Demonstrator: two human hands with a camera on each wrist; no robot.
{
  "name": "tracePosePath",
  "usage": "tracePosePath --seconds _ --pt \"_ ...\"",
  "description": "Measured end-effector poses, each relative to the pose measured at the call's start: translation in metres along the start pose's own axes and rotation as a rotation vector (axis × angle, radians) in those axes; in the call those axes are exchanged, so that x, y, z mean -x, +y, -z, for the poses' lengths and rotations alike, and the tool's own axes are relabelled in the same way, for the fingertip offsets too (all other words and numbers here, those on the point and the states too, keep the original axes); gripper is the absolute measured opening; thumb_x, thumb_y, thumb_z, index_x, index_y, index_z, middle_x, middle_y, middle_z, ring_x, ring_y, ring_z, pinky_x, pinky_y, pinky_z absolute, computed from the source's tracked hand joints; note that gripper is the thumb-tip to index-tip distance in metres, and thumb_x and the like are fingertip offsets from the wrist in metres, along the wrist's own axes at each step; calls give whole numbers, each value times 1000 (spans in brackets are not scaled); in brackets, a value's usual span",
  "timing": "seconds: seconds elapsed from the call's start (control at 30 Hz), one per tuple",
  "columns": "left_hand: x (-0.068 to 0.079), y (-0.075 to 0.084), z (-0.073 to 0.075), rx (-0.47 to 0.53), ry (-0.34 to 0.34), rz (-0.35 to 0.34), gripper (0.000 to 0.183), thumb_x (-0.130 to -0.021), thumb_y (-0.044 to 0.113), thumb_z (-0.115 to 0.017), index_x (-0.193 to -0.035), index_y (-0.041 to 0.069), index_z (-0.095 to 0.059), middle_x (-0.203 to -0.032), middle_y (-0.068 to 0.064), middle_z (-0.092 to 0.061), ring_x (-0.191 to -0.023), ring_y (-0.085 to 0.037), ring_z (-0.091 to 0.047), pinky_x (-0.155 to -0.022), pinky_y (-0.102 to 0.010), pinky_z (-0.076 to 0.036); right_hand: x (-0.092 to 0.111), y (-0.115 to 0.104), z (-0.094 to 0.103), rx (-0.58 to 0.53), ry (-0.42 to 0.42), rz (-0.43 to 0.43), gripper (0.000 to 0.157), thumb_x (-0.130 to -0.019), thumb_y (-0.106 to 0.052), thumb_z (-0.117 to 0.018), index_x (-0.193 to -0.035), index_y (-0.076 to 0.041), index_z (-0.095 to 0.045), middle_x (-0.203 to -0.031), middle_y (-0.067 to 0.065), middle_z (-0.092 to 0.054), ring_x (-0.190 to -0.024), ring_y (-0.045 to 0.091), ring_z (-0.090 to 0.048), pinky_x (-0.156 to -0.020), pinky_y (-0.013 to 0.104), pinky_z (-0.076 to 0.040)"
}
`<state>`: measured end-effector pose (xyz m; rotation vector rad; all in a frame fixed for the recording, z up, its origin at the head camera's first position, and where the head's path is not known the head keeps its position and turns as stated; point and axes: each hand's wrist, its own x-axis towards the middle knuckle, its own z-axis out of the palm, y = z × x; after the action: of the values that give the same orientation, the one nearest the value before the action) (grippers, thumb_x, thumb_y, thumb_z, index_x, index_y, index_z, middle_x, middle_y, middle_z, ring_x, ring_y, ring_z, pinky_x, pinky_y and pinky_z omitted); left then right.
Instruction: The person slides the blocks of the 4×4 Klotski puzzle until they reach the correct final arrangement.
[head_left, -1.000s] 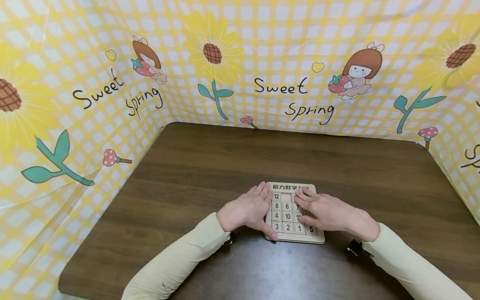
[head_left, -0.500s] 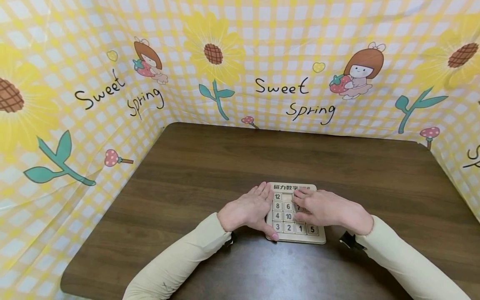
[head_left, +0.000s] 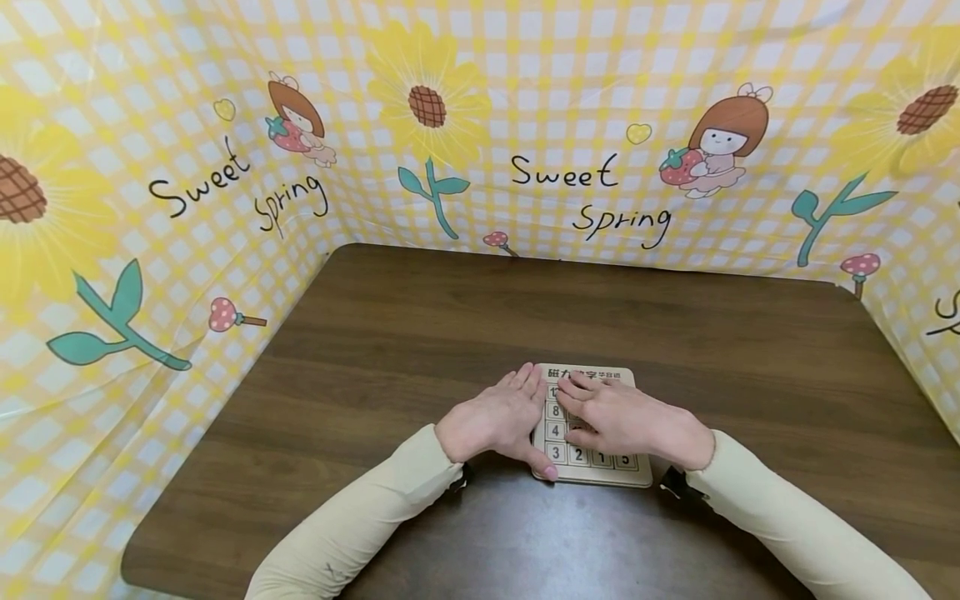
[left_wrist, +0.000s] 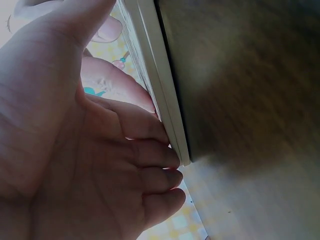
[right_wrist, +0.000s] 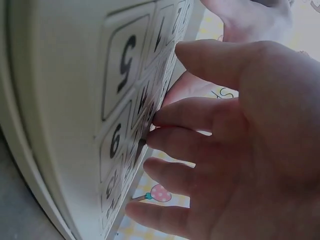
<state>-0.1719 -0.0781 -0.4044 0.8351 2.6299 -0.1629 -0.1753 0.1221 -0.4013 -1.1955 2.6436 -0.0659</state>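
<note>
The left hand (head_left: 497, 421), spread, should steady the puzzle board's (head_left: 592, 477) left edge; the right hand (head_left: 628, 422), outstretched over its tiles (head_left: 555, 431), should slide lightly.

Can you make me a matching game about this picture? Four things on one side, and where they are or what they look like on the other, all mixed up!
Things:
1. left hand
2. right hand
3. puzzle board
4. cloth

Places and looks:
A. over the number tiles
B. yellow and white checks
C. at the puzzle board's left edge
D. lying flat on the brown table

Right pairs:
1-C
2-A
3-D
4-B
</note>
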Motion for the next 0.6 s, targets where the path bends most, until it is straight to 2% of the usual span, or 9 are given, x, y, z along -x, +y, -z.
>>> tracePosePath --seconds 0.37,0.6 --pt "-1 0 -1 8 3 -1 128 -70 82 -63 -156 -1 -16 -164 -20 -9 -154 -29 -7 -126 -37 -14 1 3 -2 7 7 -8 60 -99 -41 -53 -147 -5 -45 -155 14 -40 -147 36 -30 -111 63 -35" --pt "-1 1 -1 2 6 0 129 -70 82 -62 -156 -2 -14 -164 -20 -8 -154 -29 -7 -126 -37 -14 9 11 -3 6 28 -20 57 -99 -38 -55 -144 -4 -49 -152 16 -43 -145 38 -33 -110 64 -35"
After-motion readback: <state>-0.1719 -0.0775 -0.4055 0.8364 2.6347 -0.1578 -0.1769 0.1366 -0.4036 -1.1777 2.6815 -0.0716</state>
